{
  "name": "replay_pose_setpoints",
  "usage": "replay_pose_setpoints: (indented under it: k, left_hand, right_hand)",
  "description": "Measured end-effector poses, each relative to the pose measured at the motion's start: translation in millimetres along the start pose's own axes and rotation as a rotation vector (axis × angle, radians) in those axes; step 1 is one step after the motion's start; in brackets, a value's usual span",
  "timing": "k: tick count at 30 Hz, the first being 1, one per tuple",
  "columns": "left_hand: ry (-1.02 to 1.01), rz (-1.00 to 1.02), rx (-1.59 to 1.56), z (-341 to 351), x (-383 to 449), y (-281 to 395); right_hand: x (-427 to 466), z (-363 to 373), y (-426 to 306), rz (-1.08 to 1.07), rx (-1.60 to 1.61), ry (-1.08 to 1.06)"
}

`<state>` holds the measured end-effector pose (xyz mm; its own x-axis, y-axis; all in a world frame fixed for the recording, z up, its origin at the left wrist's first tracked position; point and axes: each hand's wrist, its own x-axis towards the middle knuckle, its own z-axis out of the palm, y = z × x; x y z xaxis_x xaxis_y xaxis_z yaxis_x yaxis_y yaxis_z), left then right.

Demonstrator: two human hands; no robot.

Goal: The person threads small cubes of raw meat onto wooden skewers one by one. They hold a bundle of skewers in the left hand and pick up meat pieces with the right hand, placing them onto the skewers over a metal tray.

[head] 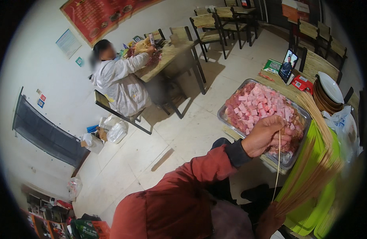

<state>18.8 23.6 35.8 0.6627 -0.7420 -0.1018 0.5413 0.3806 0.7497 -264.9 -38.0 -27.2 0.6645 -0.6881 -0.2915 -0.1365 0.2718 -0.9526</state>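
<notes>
A metal tray (304,140) on the wooden table holds raw meat chunks (241,89) and pale pink fat cubes (256,104). My left hand (262,137), in a red sleeve with a dark cuff, is over the tray's near side. Its fingertips pinch the upper end of a thin bamboo skewer (278,164); whether meat is between them is hidden. Lower down, my right hand (270,219) grips the skewer's other end. A blurred bundle of bamboo skewers (308,185) fans out from beside that hand over the bright green trays (316,209).
More skewers (316,116) lie beside the metal tray. Beyond it stand a propped phone (288,65), a red packet (302,84) and stacked bowls (329,89). A plastic bag (346,125) lies at right. Another person (120,80) sits at a second table (168,58).
</notes>
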Motion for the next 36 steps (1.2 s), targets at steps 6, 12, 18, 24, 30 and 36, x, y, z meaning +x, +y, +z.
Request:
replay_pose_setpoints:
  k: [6, 12, 18, 24, 30, 36]
  left_hand:
    - [-0.017, 0.099, 0.001, -5, -4, 3]
    - [-0.059, 0.15, 0.03, -5, -8, -1]
    - [-0.145, 0.079, 0.057, -6, -9, 1]
    - [-0.185, -0.071, 0.081, -14, -8, 11]
    - [-0.087, 0.062, 0.011, -19, -5, 13]
    - [-0.111, 0.075, 0.171, -18, -9, 14]
  right_hand:
    - [1, 3, -3, -0.011, -0.005, 0.014]
    - [2, 3, -1, -0.005, -0.029, 0.054]
    - [6, 3, 6, -0.057, -0.042, 0.121]
    - [6, 7, 12, -0.027, -0.164, 0.143]
    - [14, 7, 16, -0.14, -0.131, 0.155]
    - [11, 8, 13, -0.081, -0.135, 0.113]
